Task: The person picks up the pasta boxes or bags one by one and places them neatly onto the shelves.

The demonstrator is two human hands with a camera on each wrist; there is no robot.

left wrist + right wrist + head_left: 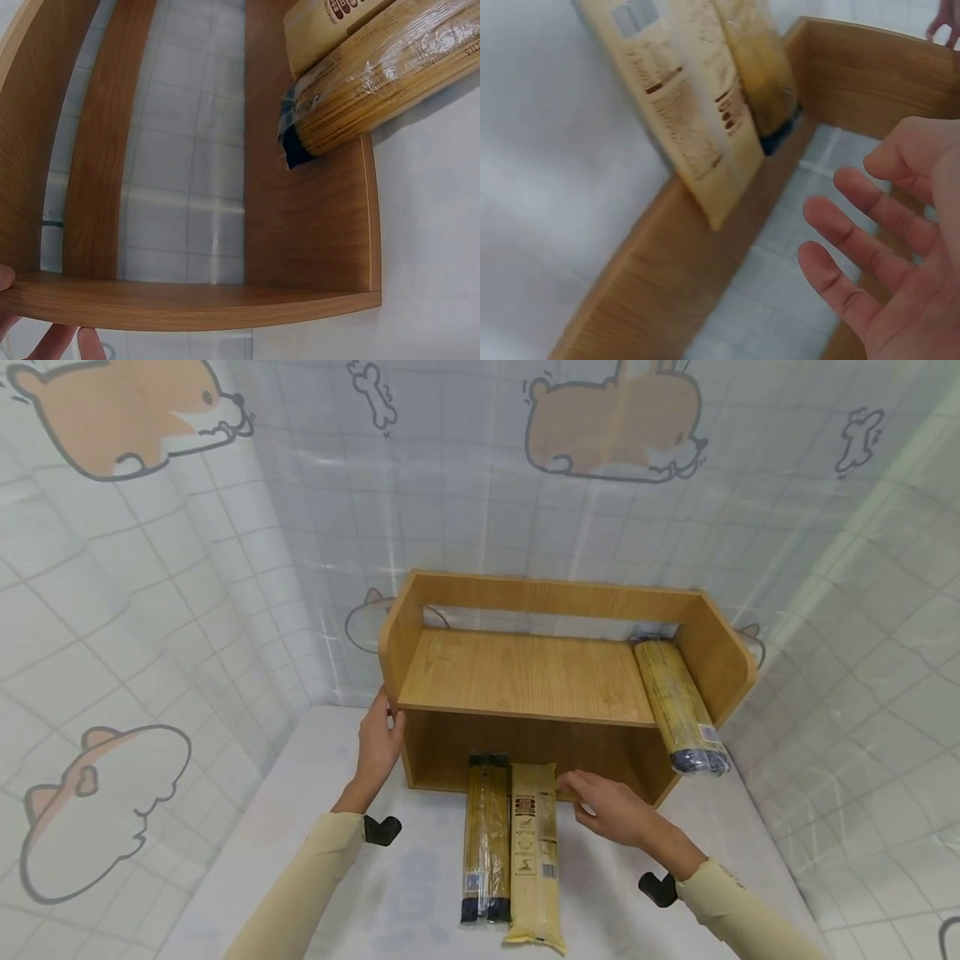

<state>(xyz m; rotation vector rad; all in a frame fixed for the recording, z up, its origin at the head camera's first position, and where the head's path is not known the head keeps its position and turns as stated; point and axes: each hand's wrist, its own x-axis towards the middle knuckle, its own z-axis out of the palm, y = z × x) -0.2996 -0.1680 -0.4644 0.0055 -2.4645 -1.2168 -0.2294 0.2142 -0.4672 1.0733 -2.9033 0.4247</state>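
My left hand [380, 739] grips the left side panel of a two-level wooden shelf [525, 672]. In the left wrist view the thumb lies on one face of that panel, and the other fingertips [91, 345] show at its outer side. My right hand [611, 806], fingers apart and loosely bent, is beside the top end of a cream-yellow packet [534, 860]; the right wrist view shows nothing held. Left of that packet lies a clear pack of dried noodles [486, 843] with dark blue ends. Both packs lean into the lower compartment's opening.
Another clear noodle pack [678, 702] lies on the upper level against the right side panel, its blue end jutting past the front edge. Beneath the shelf is a white surface [405, 893]. Sheeting with cartoon dogs [615, 422] hangs behind and at both sides.
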